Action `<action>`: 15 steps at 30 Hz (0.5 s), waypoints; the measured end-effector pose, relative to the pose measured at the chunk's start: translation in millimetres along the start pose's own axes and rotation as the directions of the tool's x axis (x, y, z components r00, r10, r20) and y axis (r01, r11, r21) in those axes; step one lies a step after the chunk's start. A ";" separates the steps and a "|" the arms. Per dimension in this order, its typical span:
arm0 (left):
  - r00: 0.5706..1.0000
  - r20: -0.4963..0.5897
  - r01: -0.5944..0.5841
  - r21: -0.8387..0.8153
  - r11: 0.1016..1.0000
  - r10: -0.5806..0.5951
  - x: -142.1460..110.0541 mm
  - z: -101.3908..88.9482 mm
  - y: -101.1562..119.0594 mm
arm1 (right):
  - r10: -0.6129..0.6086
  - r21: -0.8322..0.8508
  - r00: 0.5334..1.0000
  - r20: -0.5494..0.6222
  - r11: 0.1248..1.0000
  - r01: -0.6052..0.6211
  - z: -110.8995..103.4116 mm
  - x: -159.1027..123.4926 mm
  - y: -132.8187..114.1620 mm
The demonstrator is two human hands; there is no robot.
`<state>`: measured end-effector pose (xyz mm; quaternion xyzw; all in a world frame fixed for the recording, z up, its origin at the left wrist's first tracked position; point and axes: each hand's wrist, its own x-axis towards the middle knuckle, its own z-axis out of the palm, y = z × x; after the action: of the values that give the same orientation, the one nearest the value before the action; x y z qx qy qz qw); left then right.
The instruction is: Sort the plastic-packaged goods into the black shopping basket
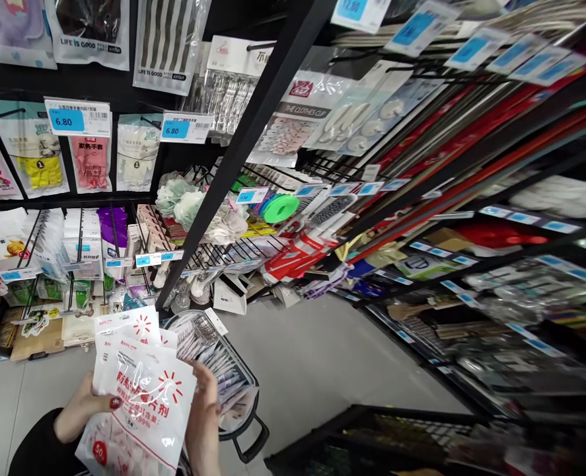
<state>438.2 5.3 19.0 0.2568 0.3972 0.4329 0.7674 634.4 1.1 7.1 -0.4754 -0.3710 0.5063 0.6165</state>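
Note:
Several white plastic packets (146, 396) with red print are held fanned together in front of me. The lower part of the front one is see-through, with a red "50" mark, and pale pieces show inside. My left hand (82, 406) grips the packets from the left, its thumb with a dark red nail pressed on the front. On the other side, my right hand (203, 410) closes around their right edge, fingers curled and partly behind them. Just beyond, a dark-rimmed shopping basket (256, 383) on the floor contains many stacked packets.
Ahead, wall hooks carry packaged gloves (92, 162), bath puffs (188, 201) and clothes-clip packs (293, 119). A black slanting post (246, 125) divides the racks. Goods-filled shelves (471, 317) line the right. Grey floor (332, 350) lies between, with a dark rack (372, 423) low right.

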 end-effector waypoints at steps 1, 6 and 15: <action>1.000 -0.019 -0.003 -0.008 1.000 0.002 0.2 -0.3 -1.0 | -0.078 -0.075 0.997 -0.004 0.994 0.078 -6.2 -3.0 -1.4; 0.999 -0.046 0.018 0.044 0.999 -0.016 4.0 -1.3 -5.7 | -0.048 -0.613 0.992 0.114 0.783 0.108 -12.4 -19.5 -19.0; 0.986 -0.161 -0.028 0.085 0.996 0.041 12.1 -9.2 -21.8 | 0.039 -0.435 0.997 -0.071 0.898 -0.066 -21.1 -11.5 -25.5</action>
<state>444.4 5.5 -6.9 0.2587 0.4715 0.4490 0.7136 658.7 -15.6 26.1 -0.6263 -0.4434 0.4120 0.4913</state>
